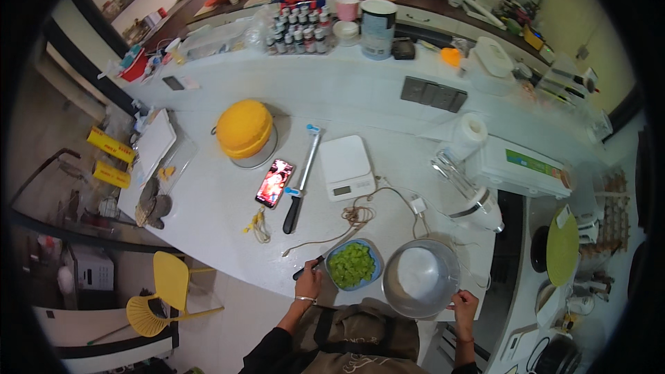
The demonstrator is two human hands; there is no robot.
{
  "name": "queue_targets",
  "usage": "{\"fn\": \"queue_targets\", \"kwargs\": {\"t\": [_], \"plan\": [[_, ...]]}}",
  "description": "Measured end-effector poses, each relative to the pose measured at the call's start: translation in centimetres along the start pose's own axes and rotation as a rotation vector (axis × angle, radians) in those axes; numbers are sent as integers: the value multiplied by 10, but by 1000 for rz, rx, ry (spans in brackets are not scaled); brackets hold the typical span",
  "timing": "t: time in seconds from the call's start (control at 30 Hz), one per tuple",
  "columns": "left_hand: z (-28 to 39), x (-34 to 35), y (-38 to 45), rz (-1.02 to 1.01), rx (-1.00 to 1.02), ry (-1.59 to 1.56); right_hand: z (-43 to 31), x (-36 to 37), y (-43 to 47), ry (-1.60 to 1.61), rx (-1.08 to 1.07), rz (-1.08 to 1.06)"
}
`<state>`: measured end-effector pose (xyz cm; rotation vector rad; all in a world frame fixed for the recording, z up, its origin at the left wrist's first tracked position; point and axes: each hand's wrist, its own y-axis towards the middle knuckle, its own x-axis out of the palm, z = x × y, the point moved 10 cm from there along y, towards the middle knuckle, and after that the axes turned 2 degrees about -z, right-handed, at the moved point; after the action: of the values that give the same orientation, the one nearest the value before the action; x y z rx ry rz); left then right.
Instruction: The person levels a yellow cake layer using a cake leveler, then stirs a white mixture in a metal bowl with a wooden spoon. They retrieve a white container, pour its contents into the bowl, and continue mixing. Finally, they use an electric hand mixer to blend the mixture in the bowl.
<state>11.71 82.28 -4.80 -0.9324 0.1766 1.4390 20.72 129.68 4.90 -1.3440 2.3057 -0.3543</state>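
My left hand [308,281] grips a black handle [305,270] that looks like a knife's or spatula's; its far end is at the blue container's edge. Right beside it sits the light-blue container [378,265], filled with chopped green fruit or vegetable pieces [353,265]. At the table's front edge stands a large metal mixing bowl [395,296] with a pale, roundish bottom; whether that is contents or glare I cannot tell. My right hand [464,305] pinches the bowl's lower right rim.
Behind lie a white kitchen scale [347,161], a coiled cable [358,215], a bread knife with blue clips [306,171], a lit phone [275,184] and a yellow cake [244,129] on a stand. A hand mixer [480,208] rests at right. A yellow chair [170,280] is at left.
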Motion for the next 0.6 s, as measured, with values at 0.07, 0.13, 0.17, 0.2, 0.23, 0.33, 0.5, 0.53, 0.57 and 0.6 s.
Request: {"fn": "queue_targets", "kwargs": {"t": [0.07, 0.13, 0.17, 0.2, 0.23, 0.33, 0.5, 0.53, 0.57, 0.6], "plan": [[7, -35, -15, 264, 87, 214, 6, -3, 7, 6, 12, 39], [-2, -44, -19, 325, 70, 274, 12, -4, 14, 34, 23, 66], [-8, -46, -21, 352, 51, 309, 12, -1, 18, 36, 3, 59], [-16, -37, -15, 278, 37, 273, 12, 2, 21, 38, -9, 50], [-16, -32, -14, 263, 83, 246, 13, 5, 25, 45, -14, 40], [-5, -10, -10, 203, 207, 162, 16, 17, 32, 132, -2, 25], [17, 10, -4, 158, 259, 38, 21, 22, 25, 147, 21, 42], [24, 12, -1, 144, 291, 28, 21, 20, 20, 127, 13, 54], [31, 11, 4, 145, 325, 25, 23, 18, 15, 124, 17, 68], [39, 14, 8, 131, 360, 38, 27, 16, 8, 121, 22, 81]]}}
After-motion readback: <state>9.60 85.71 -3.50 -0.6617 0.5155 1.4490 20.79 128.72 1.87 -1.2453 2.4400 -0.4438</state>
